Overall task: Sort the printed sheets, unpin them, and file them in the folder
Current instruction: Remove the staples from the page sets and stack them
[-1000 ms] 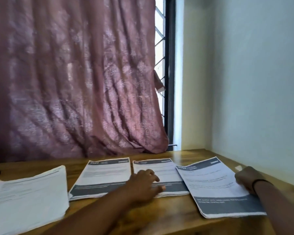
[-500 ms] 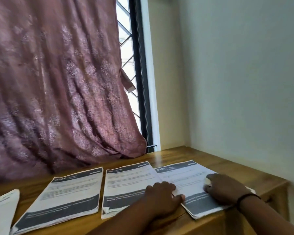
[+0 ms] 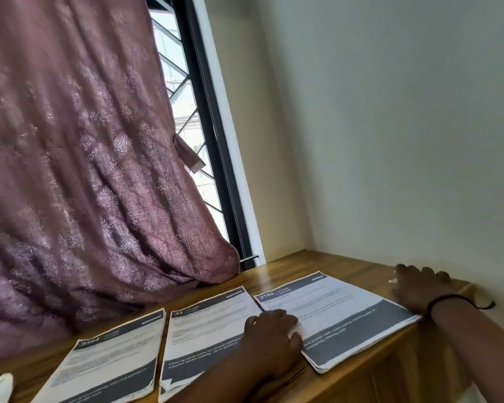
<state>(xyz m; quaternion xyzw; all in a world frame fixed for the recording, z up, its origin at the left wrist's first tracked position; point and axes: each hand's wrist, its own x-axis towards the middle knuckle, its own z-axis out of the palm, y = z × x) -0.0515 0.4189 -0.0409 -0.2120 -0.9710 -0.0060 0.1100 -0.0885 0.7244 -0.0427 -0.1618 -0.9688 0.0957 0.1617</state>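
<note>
On wooden desk [image 3: 277,274], three printed stacks [image 3: 336,312]; both hands [image 3: 269,341] flat, apart.

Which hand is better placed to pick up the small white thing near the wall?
Right. The right hand lies on the table with fingertips at the small white thing; the left hand presses the sheets.

The one camera sat on my head, tilted and aimed forward more than down, close over the wooden table [image 3: 326,264]. It caught the curtain [image 3: 79,158], window [image 3: 186,112] and wall [image 3: 390,126], leaving my hands low in frame.
</note>
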